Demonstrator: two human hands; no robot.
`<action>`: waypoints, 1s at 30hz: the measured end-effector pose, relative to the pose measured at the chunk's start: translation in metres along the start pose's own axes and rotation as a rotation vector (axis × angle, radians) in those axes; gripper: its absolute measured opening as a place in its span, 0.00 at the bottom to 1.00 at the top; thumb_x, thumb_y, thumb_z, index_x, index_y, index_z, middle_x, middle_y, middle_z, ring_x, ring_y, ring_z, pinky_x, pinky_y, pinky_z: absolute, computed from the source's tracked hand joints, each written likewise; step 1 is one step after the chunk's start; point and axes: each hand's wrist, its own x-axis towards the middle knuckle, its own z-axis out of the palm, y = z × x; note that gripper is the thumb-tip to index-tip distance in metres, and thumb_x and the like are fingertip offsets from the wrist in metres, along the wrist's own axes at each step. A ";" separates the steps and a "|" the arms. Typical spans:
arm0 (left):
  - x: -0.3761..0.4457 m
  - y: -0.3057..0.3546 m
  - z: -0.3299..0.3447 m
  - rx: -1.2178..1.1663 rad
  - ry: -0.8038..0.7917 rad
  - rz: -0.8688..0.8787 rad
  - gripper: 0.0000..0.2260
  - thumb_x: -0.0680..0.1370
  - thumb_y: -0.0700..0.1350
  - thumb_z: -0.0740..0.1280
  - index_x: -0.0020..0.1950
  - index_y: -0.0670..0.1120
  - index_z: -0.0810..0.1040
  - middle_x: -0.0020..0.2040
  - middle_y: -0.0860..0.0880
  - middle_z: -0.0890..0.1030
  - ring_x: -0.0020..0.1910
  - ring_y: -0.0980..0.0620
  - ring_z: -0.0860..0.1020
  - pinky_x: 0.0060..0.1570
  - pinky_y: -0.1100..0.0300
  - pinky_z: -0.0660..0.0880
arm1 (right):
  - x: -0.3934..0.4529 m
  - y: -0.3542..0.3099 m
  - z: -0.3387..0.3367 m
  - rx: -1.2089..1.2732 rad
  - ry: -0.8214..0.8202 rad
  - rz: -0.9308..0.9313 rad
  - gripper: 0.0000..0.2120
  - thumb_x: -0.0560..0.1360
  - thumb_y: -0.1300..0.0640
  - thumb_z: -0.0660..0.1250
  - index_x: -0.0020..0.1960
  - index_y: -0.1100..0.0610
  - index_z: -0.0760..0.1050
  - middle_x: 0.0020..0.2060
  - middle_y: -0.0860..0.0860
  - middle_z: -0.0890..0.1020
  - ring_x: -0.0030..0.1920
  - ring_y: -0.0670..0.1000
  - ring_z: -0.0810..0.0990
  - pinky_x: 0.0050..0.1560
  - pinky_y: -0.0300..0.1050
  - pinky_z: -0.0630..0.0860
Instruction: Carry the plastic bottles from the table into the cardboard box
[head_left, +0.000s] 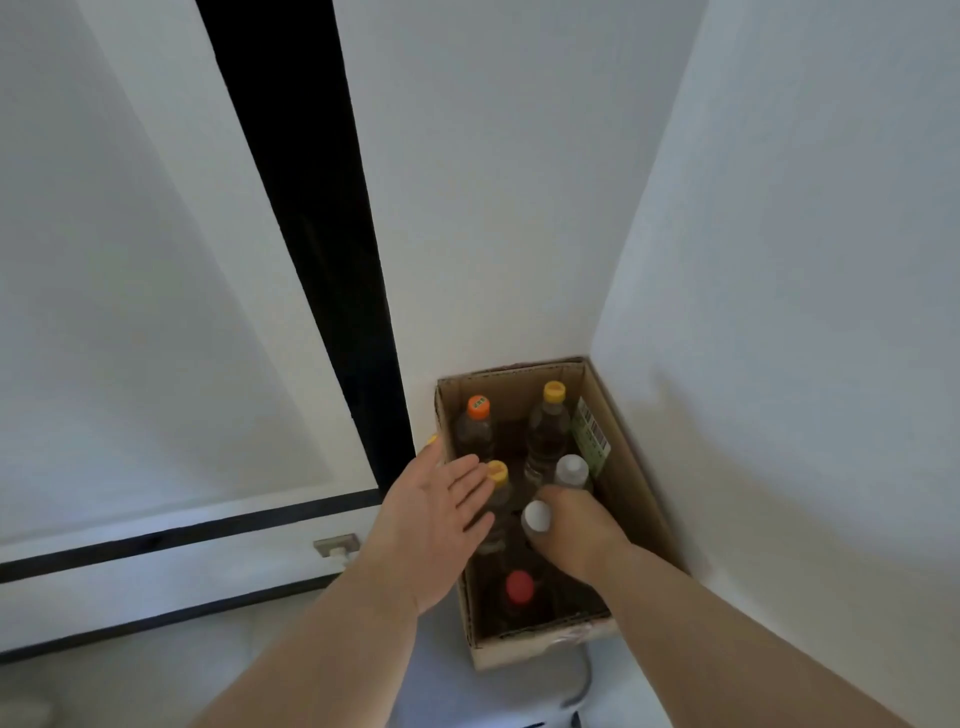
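I'm at the placing step: my right hand (576, 530) is wrapped round a white-capped bottle (536, 516), lowering it into the cardboard box (631, 467) w/ five others upright. Left hand (436, 514) spread flat, empty, over box's left edge. Next, I reckon: seat it, let go.

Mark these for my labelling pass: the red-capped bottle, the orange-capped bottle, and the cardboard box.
red-capped bottle (520, 587): head view, on its cap.
orange-capped bottle (478, 407): head view, on its cap.
cardboard box (631, 480): head view, on its right inner wall.
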 end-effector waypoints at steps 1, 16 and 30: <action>0.002 0.000 -0.001 -0.001 0.004 -0.004 0.32 0.81 0.60 0.55 0.78 0.41 0.61 0.77 0.43 0.67 0.77 0.45 0.65 0.77 0.46 0.57 | 0.001 0.003 0.002 0.017 -0.015 0.019 0.07 0.76 0.54 0.64 0.53 0.51 0.77 0.52 0.51 0.84 0.55 0.55 0.83 0.53 0.50 0.80; 0.016 -0.001 -0.004 0.010 0.026 -0.041 0.30 0.82 0.59 0.54 0.77 0.41 0.64 0.74 0.45 0.72 0.75 0.47 0.67 0.77 0.45 0.57 | 0.007 0.007 0.009 0.089 -0.067 0.040 0.10 0.75 0.56 0.68 0.56 0.51 0.75 0.53 0.52 0.83 0.55 0.54 0.82 0.55 0.48 0.79; 0.012 -0.001 -0.013 0.027 0.055 -0.033 0.30 0.81 0.59 0.56 0.78 0.42 0.63 0.76 0.44 0.70 0.76 0.46 0.67 0.76 0.44 0.58 | 0.008 0.011 0.007 0.063 -0.063 0.027 0.10 0.76 0.57 0.67 0.57 0.53 0.76 0.56 0.53 0.83 0.59 0.55 0.81 0.59 0.50 0.78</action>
